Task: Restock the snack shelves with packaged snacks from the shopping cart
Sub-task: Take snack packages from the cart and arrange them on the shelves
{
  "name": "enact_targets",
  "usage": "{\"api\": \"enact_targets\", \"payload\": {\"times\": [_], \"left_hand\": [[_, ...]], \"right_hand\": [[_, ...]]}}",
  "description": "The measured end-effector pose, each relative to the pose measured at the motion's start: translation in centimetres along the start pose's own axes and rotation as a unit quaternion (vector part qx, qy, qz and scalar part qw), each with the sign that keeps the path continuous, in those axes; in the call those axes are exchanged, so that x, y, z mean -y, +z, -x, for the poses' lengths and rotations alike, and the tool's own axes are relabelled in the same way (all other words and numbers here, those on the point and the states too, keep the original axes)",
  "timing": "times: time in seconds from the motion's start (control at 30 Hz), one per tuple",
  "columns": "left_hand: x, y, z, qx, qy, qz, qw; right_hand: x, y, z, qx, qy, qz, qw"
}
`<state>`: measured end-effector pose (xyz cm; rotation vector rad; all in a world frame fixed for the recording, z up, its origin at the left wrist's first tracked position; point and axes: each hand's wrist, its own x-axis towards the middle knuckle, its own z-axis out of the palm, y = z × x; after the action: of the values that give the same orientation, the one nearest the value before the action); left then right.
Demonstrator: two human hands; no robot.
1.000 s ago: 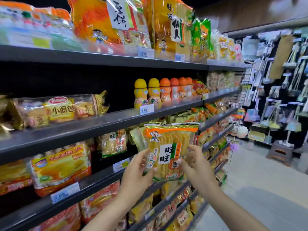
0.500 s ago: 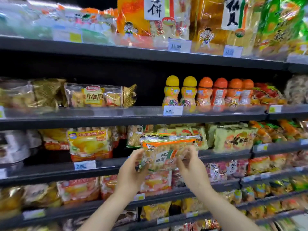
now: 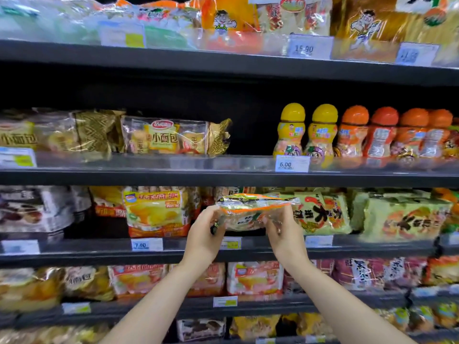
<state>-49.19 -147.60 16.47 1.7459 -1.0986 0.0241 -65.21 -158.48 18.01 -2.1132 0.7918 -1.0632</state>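
Both hands hold one clear snack packet with an orange band, tipped back so its top edge faces me. My left hand grips its left side and my right hand grips its right side. The packet sits in a gap on the third shelf, between a yellow and red cake bag on the left and pale green cracker bags on the right. The packet's lower part is hidden behind my fingers.
Above, a shelf carries small bread bags and yellow- and orange-capped bottles. The top shelf holds big orange rice cracker bags. Lower shelves are packed with more bags. The shopping cart is out of view.
My view has turned from looking down the aisle to facing the shelves. The packet has moved from upright in front of me into the third shelf gap and tipped backward.
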Motion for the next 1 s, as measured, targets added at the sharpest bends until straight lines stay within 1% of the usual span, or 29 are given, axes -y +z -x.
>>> {"api": "enact_targets", "payload": {"times": [0.13,0.23,0.33,0.47,0.6,0.7,0.77,0.87,1.0], "left_hand": [[2.3,0.3,-1.9,0.02,-0.006,0.024,1.0],[3.5,0.1,-2.7,0.038,-0.034,0.041,0.998],[4.7,0.1,-3.8,0.066,-0.057,0.014,0.996],[5.7,0.7,-5.4,0.064,-0.078,-0.007,0.995],[5.9,1.4,-7.4,0.065,-0.106,-0.066,0.99],[5.9,1.8,-8.5,0.064,-0.118,-0.105,0.985],[5.7,2.1,-9.0,0.045,-0.119,-0.099,0.987],[5.4,2.4,-9.2,0.016,-0.122,-0.076,0.989],[5.4,2.8,-9.3,0.019,-0.122,-0.074,0.99]], "right_hand": [[-1.2,2.0,-1.9,0.007,0.023,-0.002,1.0],[-2.0,3.8,-3.3,0.03,0.068,0.006,0.997],[-2.5,5.3,-4.4,0.038,0.095,0.029,0.994],[-2.5,6.3,-6.0,0.026,0.109,0.041,0.993],[-2.8,7.2,-7.4,0.015,0.113,0.025,0.993],[-3.5,7.9,-8.4,0.013,0.127,-0.017,0.992],[-3.8,8.2,-8.4,0.008,0.12,-0.018,0.993],[-4.3,8.2,-7.5,0.0,0.074,0.014,0.997],[-4.8,8.0,-6.9,0.008,0.052,0.05,0.997]]}}
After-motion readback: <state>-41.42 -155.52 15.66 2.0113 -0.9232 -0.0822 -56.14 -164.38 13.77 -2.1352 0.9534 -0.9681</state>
